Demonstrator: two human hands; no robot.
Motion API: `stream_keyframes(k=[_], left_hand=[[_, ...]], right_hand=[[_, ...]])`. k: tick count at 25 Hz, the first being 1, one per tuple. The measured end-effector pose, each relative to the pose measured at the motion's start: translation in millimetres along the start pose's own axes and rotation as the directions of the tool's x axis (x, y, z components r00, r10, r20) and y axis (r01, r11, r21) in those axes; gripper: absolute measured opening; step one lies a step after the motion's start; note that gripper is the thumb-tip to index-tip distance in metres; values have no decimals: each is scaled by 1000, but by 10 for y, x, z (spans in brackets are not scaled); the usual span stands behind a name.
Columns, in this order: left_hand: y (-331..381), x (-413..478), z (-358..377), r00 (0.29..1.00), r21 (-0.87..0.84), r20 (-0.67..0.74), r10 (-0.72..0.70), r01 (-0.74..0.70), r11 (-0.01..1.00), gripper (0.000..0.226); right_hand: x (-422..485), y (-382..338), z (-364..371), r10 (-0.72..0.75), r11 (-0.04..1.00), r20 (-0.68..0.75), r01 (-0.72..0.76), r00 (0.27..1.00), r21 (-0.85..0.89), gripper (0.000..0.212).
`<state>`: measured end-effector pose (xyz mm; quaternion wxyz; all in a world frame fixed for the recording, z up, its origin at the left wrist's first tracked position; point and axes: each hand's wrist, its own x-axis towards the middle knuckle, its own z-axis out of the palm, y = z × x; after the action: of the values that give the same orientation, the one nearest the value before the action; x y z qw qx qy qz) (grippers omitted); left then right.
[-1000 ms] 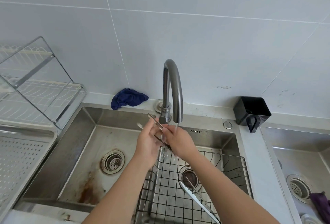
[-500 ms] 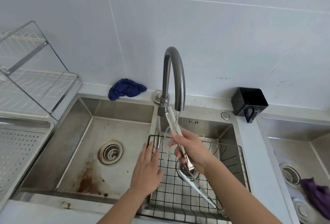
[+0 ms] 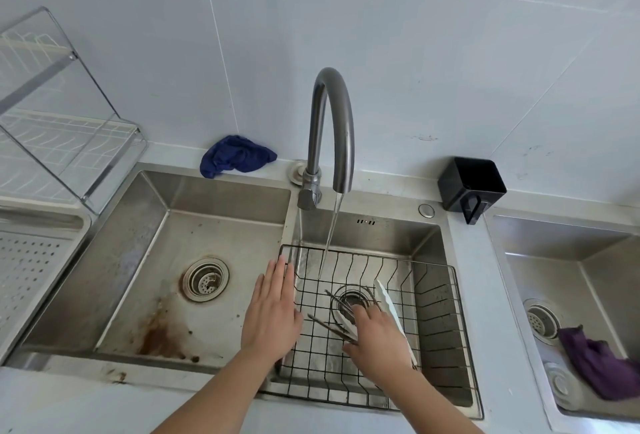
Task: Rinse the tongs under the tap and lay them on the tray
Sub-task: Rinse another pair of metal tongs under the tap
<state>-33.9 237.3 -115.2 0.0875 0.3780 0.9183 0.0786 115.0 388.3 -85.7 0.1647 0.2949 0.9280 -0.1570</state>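
Note:
Silver tongs point(image 3: 385, 297) lie slanted in the black wire basket point(image 3: 458, 326) of the middle sink, running under my right hand point(image 3: 379, 342). That hand is low in the basket, its fingers curled down onto the silver tongs and onto thin dark tongs point(image 3: 327, 324) beside the drain. My left hand point(image 3: 273, 316) hovers flat and empty over the divider between the two sinks, fingers stretched out. The grey tap point(image 3: 334, 115) arches above, and water point(image 3: 330, 233) runs from it into the basket. The perforated metal tray point(image 3: 27, 271) sits at the far left.
A wire dish rack point(image 3: 59, 111) stands above the tray. The left sink point(image 3: 166, 253) has a rust stain. A blue cloth point(image 3: 237, 156) and a black container point(image 3: 471, 184) sit on the back ledge. A purple cloth point(image 3: 597, 362) lies in the right-hand sink.
My right hand has dropped from under the tap into the wire basket with the silver tongs. My left hand let go earlier and now hovers flat at the divider.

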Motion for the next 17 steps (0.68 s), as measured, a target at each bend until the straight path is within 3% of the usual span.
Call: stream_keyframes(k=[5,11,17], left_hand=[[3,-8,20,1000,33,7,-19,19,999,87],[5,2,15,999,37,24,-30,29,999,85],[3,16,14,999,28,27,-23,22,999,86]], right_hand=[[43,24,105,-18,1000,24,18,1000,-1,68],[246,43,-40,-56,997,-36,58,998,58,40],[671,-109,-558,-24,969,-125,53,992,240,33]])
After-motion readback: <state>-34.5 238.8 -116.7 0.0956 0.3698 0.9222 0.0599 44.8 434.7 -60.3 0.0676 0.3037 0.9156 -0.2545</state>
